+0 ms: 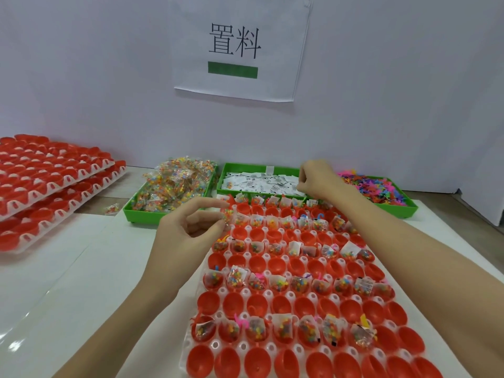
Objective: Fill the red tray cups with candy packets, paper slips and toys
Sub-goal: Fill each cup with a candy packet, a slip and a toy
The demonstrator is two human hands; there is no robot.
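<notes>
Clear candy packet (227, 214) pinched in left hand (188, 227) fingertips.

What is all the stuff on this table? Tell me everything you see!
Cup tray: one, red cups in white frame, centre front; alternate rows filled.
Spare trays: a stack, red, far left.
Candy bin: one, green, holds colourful packets, back left.
Slip bin: one, green, holds white paper slips, back middle.
Toy bin: one, green, holds bright toys, back right.
Loose packet: one, beside candy bin.
Sign: one, white, on wall.
Left hand: pinches a candy packet.
Right hand: curled over slip bin.
</notes>
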